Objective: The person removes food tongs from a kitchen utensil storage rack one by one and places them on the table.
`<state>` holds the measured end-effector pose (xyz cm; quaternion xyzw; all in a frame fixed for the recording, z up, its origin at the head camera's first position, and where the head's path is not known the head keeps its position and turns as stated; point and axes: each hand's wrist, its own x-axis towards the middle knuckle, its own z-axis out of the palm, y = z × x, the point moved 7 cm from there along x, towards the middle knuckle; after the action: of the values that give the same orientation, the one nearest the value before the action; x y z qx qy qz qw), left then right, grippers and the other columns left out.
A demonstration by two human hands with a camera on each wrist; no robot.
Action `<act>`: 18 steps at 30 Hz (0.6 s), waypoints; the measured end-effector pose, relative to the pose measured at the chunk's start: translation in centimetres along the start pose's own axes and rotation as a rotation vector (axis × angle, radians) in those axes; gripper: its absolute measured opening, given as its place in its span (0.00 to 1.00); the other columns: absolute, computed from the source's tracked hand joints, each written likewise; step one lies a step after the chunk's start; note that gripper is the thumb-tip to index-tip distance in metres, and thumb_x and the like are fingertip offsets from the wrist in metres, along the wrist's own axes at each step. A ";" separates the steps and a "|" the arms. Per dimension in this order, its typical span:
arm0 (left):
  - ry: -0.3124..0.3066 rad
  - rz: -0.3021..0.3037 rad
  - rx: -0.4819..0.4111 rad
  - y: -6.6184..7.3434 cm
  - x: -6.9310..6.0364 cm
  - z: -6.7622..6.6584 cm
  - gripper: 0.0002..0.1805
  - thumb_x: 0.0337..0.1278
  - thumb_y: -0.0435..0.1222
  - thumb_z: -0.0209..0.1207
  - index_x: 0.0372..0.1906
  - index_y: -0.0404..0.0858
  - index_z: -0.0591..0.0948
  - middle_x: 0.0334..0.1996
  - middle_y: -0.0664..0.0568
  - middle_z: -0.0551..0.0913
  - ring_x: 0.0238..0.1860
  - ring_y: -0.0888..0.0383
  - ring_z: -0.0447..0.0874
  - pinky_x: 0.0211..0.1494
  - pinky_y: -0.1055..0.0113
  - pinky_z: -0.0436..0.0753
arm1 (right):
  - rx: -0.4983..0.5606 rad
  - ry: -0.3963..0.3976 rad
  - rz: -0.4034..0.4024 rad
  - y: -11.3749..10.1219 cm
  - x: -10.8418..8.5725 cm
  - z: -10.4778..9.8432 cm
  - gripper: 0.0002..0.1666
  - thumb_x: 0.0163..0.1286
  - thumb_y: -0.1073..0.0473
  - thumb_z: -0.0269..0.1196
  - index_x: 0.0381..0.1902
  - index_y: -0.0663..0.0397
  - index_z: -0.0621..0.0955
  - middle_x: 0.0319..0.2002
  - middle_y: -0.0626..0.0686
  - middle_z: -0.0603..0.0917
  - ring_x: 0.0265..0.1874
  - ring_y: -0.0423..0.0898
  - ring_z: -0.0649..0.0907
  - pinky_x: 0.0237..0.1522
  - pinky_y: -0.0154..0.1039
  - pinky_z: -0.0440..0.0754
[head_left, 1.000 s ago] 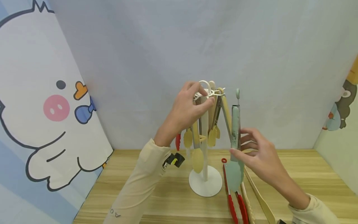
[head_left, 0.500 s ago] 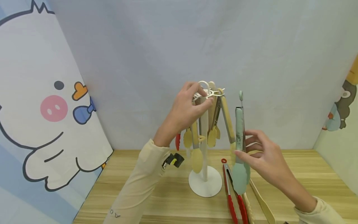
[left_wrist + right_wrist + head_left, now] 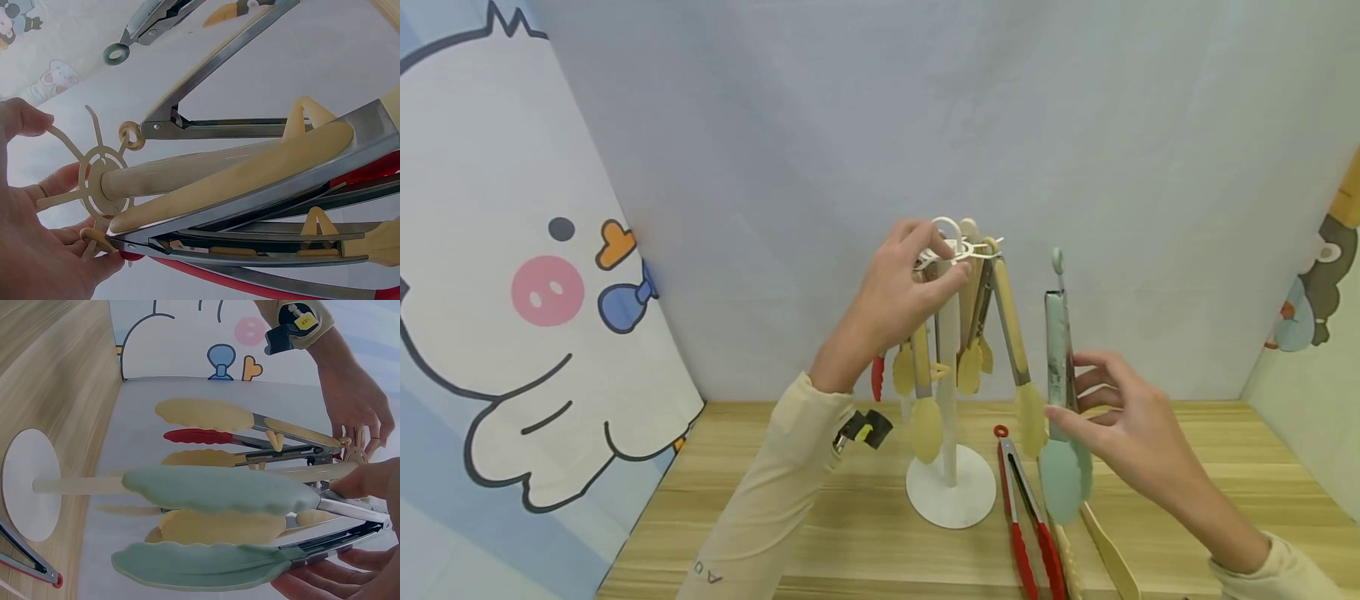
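My left hand (image 3: 901, 287) holds the hooked top of a white utensil stand (image 3: 951, 504), its fingers and thumb spread around the hooks (image 3: 94, 178) in the left wrist view. Mint-green tongs (image 3: 1062, 475) are gripped upright by my right hand (image 3: 1131, 425), to the right of the stand. Their pull ring is at the top and both scalloped heads (image 3: 219, 487) point down, apart. Pale yellow tongs (image 3: 1011, 325) hang by a ring on the hook nearest the green pair. Several other yellow tongs (image 3: 927, 417) and a red pair (image 3: 877, 377) hang around the post.
Red tongs (image 3: 1048, 550) lie on the wooden table (image 3: 820, 517) to the right of the base. Beside them are a pale wooden-looking utensil (image 3: 1112, 554) and another light one partly hidden by the green tongs. A pale backdrop (image 3: 805, 150) stands behind.
My right hand has moved right and slightly down with the green tongs, away from the hanging yellow tongs, which now show fully. My left hand stays at the stand's top.
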<state>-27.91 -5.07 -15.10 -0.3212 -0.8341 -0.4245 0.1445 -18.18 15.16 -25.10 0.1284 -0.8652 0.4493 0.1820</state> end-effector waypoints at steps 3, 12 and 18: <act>-0.005 0.000 -0.002 0.0 0.0 -0.1 0.13 0.59 0.46 0.55 0.40 0.41 0.73 0.60 0.47 0.66 0.44 0.54 0.76 0.44 0.65 0.77 | -0.021 0.002 0.006 0.3 -0.1 -0.2 0.32 0.59 0.59 0.69 0.58 0.59 0.69 0.38 0.57 0.81 0.31 0.40 0.83 0.27 0.37 0.82; -0.016 0.016 0.032 0.0 -0.1 -0.3 0.14 0.59 0.48 0.54 0.40 0.42 0.73 0.61 0.47 0.65 0.50 0.52 0.72 0.46 0.61 0.76 | -0.061 0.007 0.014 0.8 -0.2 -0.6 0.32 0.60 0.58 0.69 0.59 0.60 0.69 0.38 0.57 0.80 0.30 0.39 0.83 0.26 0.36 0.81; -0.022 0.011 0.036 -0.1 -0.2 -0.3 0.14 0.59 0.48 0.54 0.40 0.43 0.73 0.61 0.49 0.65 0.46 0.54 0.72 0.45 0.61 0.75 | -0.089 0.024 0.006 1.0 -0.3 -0.9 0.32 0.59 0.58 0.69 0.58 0.60 0.70 0.37 0.57 0.80 0.28 0.39 0.82 0.24 0.36 0.80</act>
<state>-27.84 -5.43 -15.05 -0.3277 -0.8415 -0.4049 0.1432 -18.10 16.50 -25.53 0.1123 -0.8825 0.4123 0.1964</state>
